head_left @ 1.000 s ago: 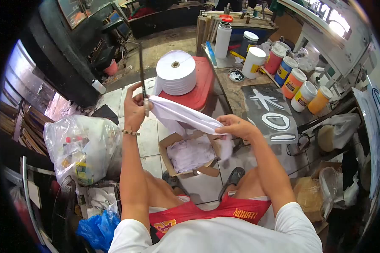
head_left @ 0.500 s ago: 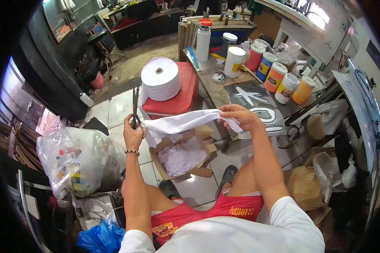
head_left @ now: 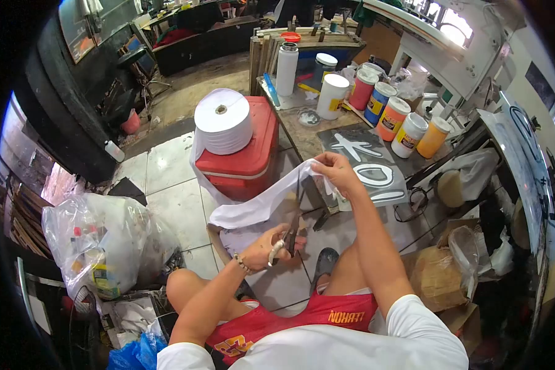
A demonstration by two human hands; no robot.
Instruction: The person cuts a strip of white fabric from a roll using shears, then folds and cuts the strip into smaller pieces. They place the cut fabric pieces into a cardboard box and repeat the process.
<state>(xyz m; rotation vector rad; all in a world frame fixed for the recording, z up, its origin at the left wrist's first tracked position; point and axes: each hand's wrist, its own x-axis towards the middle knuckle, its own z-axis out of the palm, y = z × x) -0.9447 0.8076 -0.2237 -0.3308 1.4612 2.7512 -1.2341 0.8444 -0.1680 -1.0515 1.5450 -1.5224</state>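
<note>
A pair of scissors [head_left: 295,231] is in my left hand [head_left: 270,248], fingers through the handles and blades pointing up. The blades stand by the white fabric strip [head_left: 250,213], near its right end; whether they touch it I cannot tell. My right hand [head_left: 338,171] pinches that end of the strip. From there the strip sags leftward and runs up to the big white roll [head_left: 223,120] on the red cooler box [head_left: 237,165]. Below my hands, a cardboard box [head_left: 217,246] with white fabric pieces is partly hidden by the strip and my left hand.
Several paint jars [head_left: 381,102] and a white bottle [head_left: 287,68] stand on the low table [head_left: 302,132] ahead right, by a dark painted stencil sheet [head_left: 367,163]. A clear plastic bag of rubbish [head_left: 105,240] sits at left. Brown cardboard [head_left: 441,271] lies at right.
My left hand let go of the strip and moved right and down, bringing the scissors upright near my right hand. The strip, stretched between both hands before, now hangs slack from my right hand.
</note>
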